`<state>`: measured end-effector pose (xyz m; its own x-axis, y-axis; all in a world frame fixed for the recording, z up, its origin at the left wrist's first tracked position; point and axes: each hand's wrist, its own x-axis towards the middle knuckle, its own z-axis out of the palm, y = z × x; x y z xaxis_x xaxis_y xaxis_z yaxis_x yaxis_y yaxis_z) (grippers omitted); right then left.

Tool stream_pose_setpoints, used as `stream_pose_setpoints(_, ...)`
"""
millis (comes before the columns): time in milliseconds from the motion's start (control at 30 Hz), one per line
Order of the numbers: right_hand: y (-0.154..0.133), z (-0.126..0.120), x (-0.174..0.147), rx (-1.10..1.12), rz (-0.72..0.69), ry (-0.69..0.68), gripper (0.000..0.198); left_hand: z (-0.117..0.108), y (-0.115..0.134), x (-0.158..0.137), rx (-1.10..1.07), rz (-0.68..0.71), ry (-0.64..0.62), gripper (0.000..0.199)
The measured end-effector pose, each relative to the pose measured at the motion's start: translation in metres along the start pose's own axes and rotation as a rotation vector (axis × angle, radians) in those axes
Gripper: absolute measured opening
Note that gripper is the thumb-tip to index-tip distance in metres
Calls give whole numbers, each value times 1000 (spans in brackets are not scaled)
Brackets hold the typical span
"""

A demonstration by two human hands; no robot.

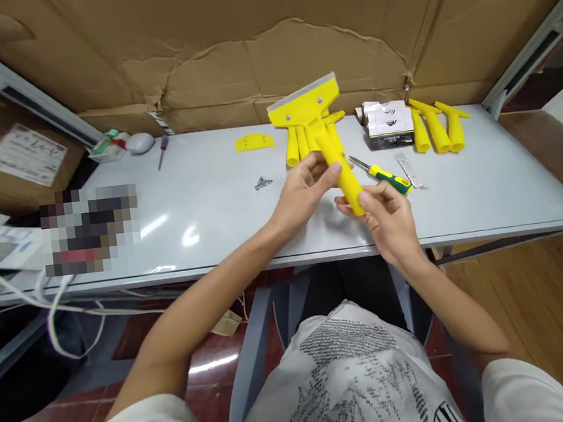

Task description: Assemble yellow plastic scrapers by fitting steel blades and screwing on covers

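A yellow scraper (330, 140) is held up over the table, its head with a metal blade edge and two screws pointing away from me. My left hand (306, 185) grips the middle of its handle with thumb and fingers. Lower down, my right hand (385, 217) pinches the handle's end. Behind the scraper lie several yellow handles (293, 146), partly hidden. A green and yellow screwdriver (386, 176) rests just beyond my right hand, beside thin metal blades (409, 171). Left of my hands are a small pile of screws (262, 183) and a flat yellow plate (254, 142).
Small printed boxes (389, 126) stand at the back, with more yellow handles (436, 129) to their right. Far left are another screwdriver (163, 152), a computer mouse (139, 143) and white cables (60, 308). A cardboard sheet (265, 51) closes off the table's back.
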<state>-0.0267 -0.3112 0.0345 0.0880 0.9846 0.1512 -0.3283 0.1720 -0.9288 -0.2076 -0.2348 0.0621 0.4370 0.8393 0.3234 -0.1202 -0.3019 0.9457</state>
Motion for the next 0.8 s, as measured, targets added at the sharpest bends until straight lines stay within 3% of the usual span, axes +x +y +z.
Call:
stream_pose_setpoints(67,-3,-9,-1,-229,-63,-52,42,-6,5,-5,6,-30,47,58)
stream_pose_setpoints(200,-19,-54,22,-1079,-470,143,23,-43,20,-17,366,63,86,55)
stream_pose_setpoints(267,-22,-75,38,-1414,-501,109,21,-63,22,-27,615,128,96,52)
stream_pose_setpoints(333,-21,-88,50,-1576,-438,8,29,-75,16,-38,829,188,70,43)
stream_pose_setpoints(433,-22,-94,52,-1497,-465,22,25,-81,0,-52,1065,258,16,33)
stream_pose_setpoints(500,-28,-91,46,-1310,-558,166,19,-79,-11,-57,1184,278,-8,30)
stream_pose_setpoints(567,-37,-86,40,-1068,-629,314,25,-78,-19,-58,1273,297,-23,26)
stream_pose_setpoints(633,-46,-80,36,-884,-659,375,29,-77,-24,-58,1314,328,-22,24)
stream_pose_setpoints(700,-51,-75,33,-850,-652,332,27,-77,-27,-58,1321,354,-16,24)
stream_pose_setpoints(800,-49,-71,33,-978,-626,217,24,-79,-30,-58,1301,368,-27,26)
